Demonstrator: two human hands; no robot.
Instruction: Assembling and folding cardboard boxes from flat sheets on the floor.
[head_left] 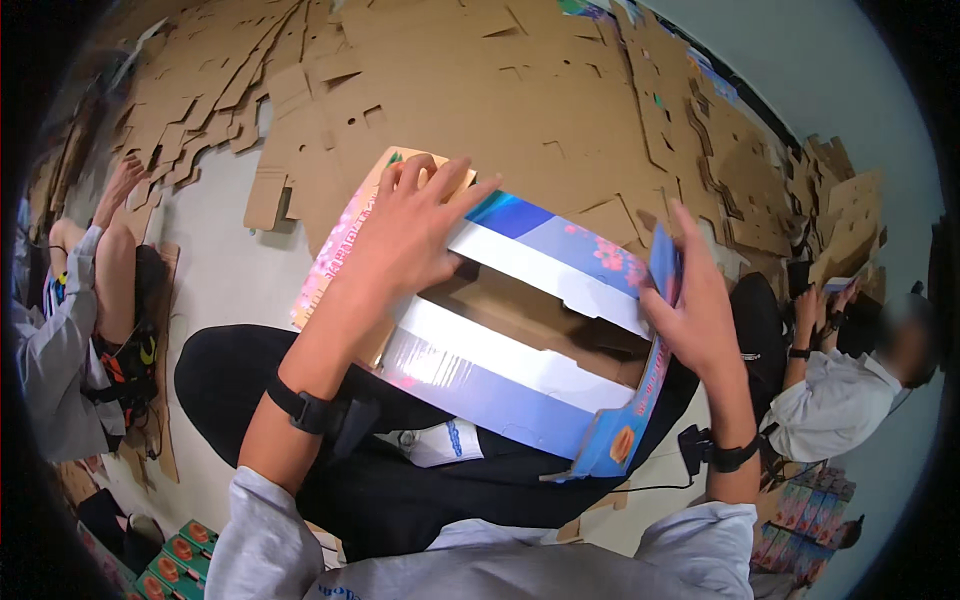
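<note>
A printed cardboard box [490,375], blue and lilac with pink blossoms, lies tilted across my lap. Its long top opening shows the brown inside, with white flaps along both sides. My left hand [405,225] holds the left end, which has a yellow and pink panel; its fingers are spread over the far corner and its thumb is by the opening. At the other end, my right hand [695,315] grips the raised blue end flap [612,435] between thumb and fingers. The parts of the left fingertips behind the corner are hidden.
Large flat die-cut cardboard sheets [460,90] cover the floor ahead, stacked in layers. One person [65,330] sits at the left, another [835,390] at the right by a wall. Green printed boxes [180,560] stand lower left; more printed boxes [805,515] lie lower right.
</note>
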